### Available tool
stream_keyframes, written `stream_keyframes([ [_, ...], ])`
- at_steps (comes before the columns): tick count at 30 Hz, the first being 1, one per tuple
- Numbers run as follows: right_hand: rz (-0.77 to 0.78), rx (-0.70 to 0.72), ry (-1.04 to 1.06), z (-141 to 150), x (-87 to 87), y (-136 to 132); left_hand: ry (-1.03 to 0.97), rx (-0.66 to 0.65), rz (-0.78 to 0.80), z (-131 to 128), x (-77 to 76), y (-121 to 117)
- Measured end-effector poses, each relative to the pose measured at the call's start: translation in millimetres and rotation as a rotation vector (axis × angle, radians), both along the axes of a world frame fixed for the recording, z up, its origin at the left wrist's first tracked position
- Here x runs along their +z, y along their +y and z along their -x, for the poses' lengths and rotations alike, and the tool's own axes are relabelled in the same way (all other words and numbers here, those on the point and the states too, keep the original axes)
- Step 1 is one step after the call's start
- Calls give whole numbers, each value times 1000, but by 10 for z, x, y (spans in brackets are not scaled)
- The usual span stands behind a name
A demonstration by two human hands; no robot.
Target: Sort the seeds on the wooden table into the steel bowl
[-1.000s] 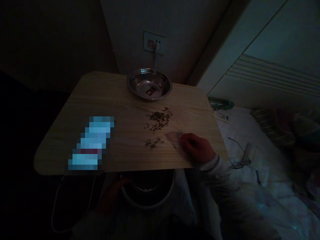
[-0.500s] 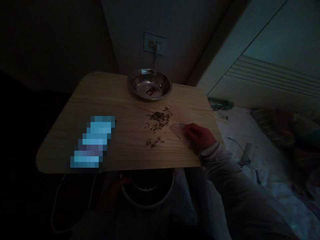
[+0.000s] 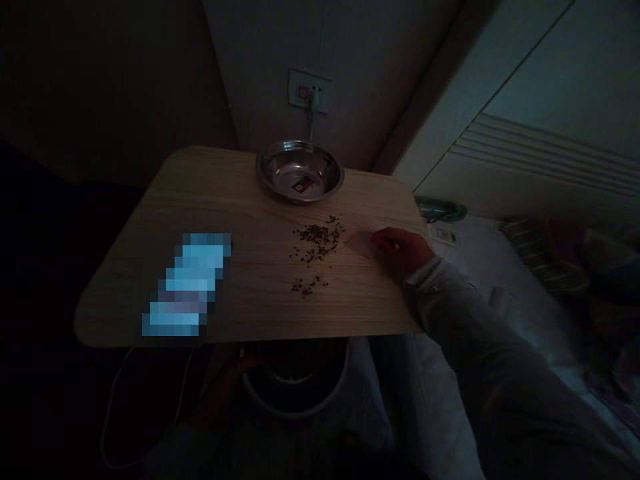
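Note:
The scene is dim. My right hand (image 3: 404,250) rests on the wooden table (image 3: 225,200), holding a flat clear card-like scraper (image 3: 359,243) just right of a scatter of small dark seeds (image 3: 316,240). A smaller clump of seeds (image 3: 307,285) lies nearer me. Below the table's front edge, my left hand (image 3: 227,387) grips the rim of a white bowl (image 3: 295,383) held under the edge. A steel bowl (image 3: 300,171) stands at the table's far side.
A lit, blurred-out phone screen (image 3: 187,283) lies on the table's left part, with a white cable (image 3: 115,413) hanging below. A wall socket (image 3: 310,90) sits behind the steel bowl. Bedding (image 3: 525,287) lies to the right.
My right hand has slid the scraper away from me along the table's right side, from near the front edge up to beside the large seed scatter. The left hand and white bowl stayed put.

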State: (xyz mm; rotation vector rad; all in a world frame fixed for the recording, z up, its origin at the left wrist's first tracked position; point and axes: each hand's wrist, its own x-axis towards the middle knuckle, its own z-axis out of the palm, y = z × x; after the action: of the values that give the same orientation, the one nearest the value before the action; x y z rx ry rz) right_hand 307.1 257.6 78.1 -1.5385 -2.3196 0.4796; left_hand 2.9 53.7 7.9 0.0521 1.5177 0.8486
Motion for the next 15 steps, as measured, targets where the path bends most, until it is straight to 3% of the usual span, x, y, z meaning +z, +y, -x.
stream_keyframes([
  [4,-9,18,28,-28,-5,93,-54,-15,74,26,-39,-2],
  [9,-49,47,136,-93,-36,160,-10,17,3,42,-77,-12],
  [15,-108,30,319,-66,-1,-29,-62,61,52,15,-92,-11],
])
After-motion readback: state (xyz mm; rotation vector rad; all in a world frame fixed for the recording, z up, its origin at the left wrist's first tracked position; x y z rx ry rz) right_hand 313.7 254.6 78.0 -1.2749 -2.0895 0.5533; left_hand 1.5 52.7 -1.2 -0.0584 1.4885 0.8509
